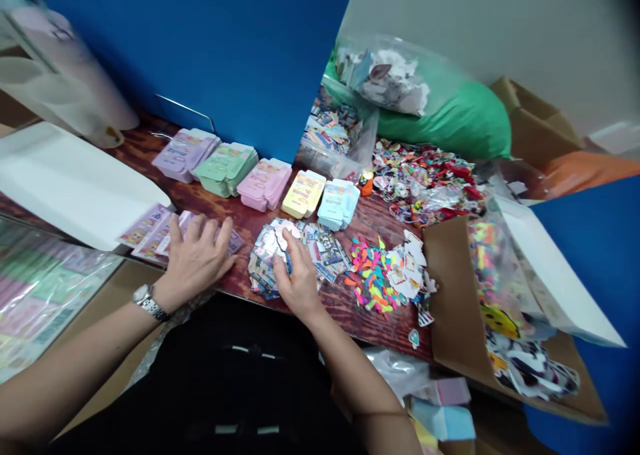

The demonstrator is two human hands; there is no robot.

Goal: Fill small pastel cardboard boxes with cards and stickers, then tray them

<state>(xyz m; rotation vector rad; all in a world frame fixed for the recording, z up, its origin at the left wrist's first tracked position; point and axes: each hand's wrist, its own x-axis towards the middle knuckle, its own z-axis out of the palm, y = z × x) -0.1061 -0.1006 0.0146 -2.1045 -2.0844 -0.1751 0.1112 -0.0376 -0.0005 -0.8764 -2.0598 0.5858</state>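
Purple packets (150, 233): are lying left of centre, the left hand (199, 255) spreading its fingers over them.
Printed pieces (263, 258): are heaping mid-frame under the right hand (299, 278); whether it is pinching any, I cannot tell.
Carton stacks (263, 183): are standing just above.

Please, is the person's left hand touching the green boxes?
Apart: the head view shows bare tabletop between the left hand and the green boxes.
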